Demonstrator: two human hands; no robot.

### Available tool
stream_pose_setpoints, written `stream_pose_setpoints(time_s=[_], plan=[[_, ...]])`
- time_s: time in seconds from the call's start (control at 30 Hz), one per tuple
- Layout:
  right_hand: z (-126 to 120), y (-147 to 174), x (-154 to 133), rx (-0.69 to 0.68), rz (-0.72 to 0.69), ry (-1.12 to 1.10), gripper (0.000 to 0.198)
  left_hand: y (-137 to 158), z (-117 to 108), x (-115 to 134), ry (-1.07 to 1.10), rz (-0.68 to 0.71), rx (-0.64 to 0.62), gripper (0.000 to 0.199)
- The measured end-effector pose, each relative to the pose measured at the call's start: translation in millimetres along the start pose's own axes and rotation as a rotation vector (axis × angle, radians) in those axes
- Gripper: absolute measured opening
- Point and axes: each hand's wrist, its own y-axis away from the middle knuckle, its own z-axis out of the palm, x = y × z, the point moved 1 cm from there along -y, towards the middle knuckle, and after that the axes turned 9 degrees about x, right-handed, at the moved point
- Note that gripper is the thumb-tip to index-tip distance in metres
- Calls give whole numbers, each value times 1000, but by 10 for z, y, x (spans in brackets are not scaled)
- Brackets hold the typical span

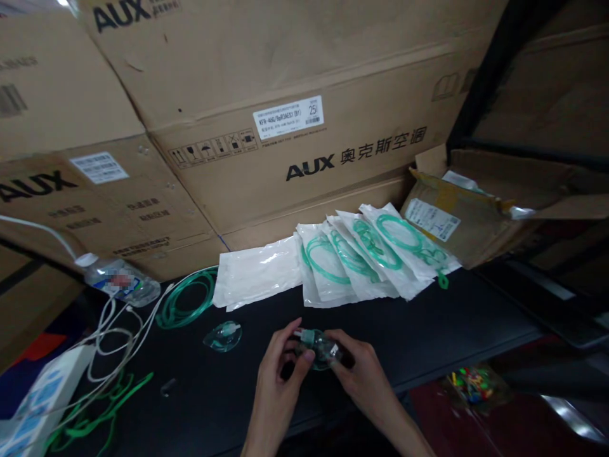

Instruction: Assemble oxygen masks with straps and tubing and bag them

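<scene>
Near the front edge of the black table, both hands are closed around a small clear nebulizer cup (325,346) with a pale green collar. My left hand (284,365) grips the collar end between thumb and fingers. Its other end is pinched in my right hand (359,367). A clear green-tinted rim shows below the cup, partly hidden by the fingers. To the left lies a clear green face mask (223,337), apart from my hands. Coiled green tubing (186,298) rests behind the mask. A small clear piece (168,388) sits farther left.
White-and-clear pouches (354,257) with green tubing lie overlapped at the back, beside flat white pouches (259,273). An open carton (457,209) stands right. On the left are a plastic bottle (121,279), white cables (107,333), green straps (107,406) and a power strip (50,393).
</scene>
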Motion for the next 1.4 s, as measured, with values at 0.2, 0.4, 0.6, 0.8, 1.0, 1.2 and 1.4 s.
stream_pose_setpoints(time_s=[0.2,0.4,0.6,0.8,1.0,1.2,1.4], plan=[[-18,20,-105,-2,-17,2,16,-26,10,-8,-29,-110,-34,41],[-53,-8,-125,-1,-38,-40,26,-21,14,97,-171,27,-98,31],[-35,-6,-58,88,-55,-37,27,79,90,19,-207,188,-107,45],[-72,19,-107,22,-99,-90,22,55,60,67,-242,263,-25,28],[-139,-28,-209,-91,75,-317,34,22,60,105,97,-35,7,22],[-117,-44,-164,-363,259,-606,47,-76,183,110,178,94,-105,37],[-80,-107,-144,-271,262,-593,40,-174,145,32,134,62,-25,21]])
